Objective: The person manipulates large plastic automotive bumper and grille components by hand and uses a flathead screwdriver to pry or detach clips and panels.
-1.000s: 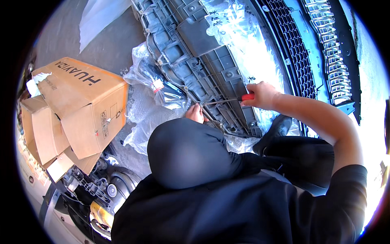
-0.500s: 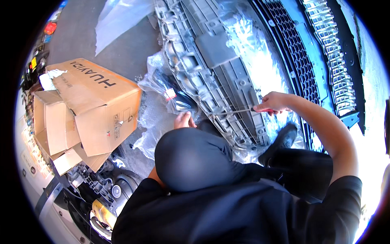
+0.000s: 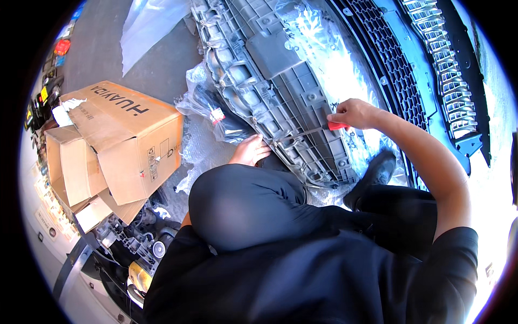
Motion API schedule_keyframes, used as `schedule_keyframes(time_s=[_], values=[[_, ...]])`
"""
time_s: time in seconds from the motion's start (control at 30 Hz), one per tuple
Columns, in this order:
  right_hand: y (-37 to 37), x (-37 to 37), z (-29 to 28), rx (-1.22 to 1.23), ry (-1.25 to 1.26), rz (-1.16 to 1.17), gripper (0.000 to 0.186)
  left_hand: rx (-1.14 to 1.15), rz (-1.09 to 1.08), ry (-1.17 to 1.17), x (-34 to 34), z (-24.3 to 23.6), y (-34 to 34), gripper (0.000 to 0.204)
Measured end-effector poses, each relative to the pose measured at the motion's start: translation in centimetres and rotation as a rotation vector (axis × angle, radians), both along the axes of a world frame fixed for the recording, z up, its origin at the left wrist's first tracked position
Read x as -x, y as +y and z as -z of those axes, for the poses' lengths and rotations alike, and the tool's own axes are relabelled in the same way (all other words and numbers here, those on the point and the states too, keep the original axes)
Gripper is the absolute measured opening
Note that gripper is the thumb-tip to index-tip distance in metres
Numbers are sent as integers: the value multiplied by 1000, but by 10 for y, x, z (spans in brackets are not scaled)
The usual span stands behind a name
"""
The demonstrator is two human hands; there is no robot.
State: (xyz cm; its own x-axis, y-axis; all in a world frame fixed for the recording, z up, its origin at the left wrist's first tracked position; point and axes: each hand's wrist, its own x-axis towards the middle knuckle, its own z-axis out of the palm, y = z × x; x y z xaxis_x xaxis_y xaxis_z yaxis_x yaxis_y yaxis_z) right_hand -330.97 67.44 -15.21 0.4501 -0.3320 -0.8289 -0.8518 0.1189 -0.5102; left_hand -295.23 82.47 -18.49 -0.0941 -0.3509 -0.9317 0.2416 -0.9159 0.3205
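Observation:
A long grey plastic car grille [image 3: 278,56] lies face down in front of me, its ribbed inner side up. My right hand [image 3: 357,113] is closed round the red handle of a screwdriver [image 3: 338,126]. The thin shaft points left across the ribs, its tip near the grille's left edge. At that same edge is my left hand [image 3: 249,152], fingers stretched out and apart beside the part; whether they press on it cannot be made out. Clear plastic wrap with a dark piece inside [image 3: 218,116] lies just beyond the left hand.
An opened cardboard box [image 3: 127,127] stands at the left. Clear plastic film [image 3: 337,59] spreads along the grille's right side. Farther right lie a black honeycomb grille [image 3: 391,59] and a chrome-studded one [image 3: 442,65]. My bent knee [image 3: 226,208] and shoe [image 3: 380,170] are close by.
My right hand and the screwdriver have shifted left and up. The left hand has come up to the grille's edge, its fingers straighter. The whole view has shifted slightly.

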Motion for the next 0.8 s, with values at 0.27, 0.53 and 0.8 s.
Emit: schedule_keyframes(time_s=[0.27,0.53,0.8], values=[[18,8,-16,374,-186,51,40,14,-67,-19,10,2,-3,48],[-6,0,-2,-451,7,211,46,210,87,216,7,8,4,44],[-5,-10,-4,-371,58,63,53,239,-376,268,29,41,58,33]])
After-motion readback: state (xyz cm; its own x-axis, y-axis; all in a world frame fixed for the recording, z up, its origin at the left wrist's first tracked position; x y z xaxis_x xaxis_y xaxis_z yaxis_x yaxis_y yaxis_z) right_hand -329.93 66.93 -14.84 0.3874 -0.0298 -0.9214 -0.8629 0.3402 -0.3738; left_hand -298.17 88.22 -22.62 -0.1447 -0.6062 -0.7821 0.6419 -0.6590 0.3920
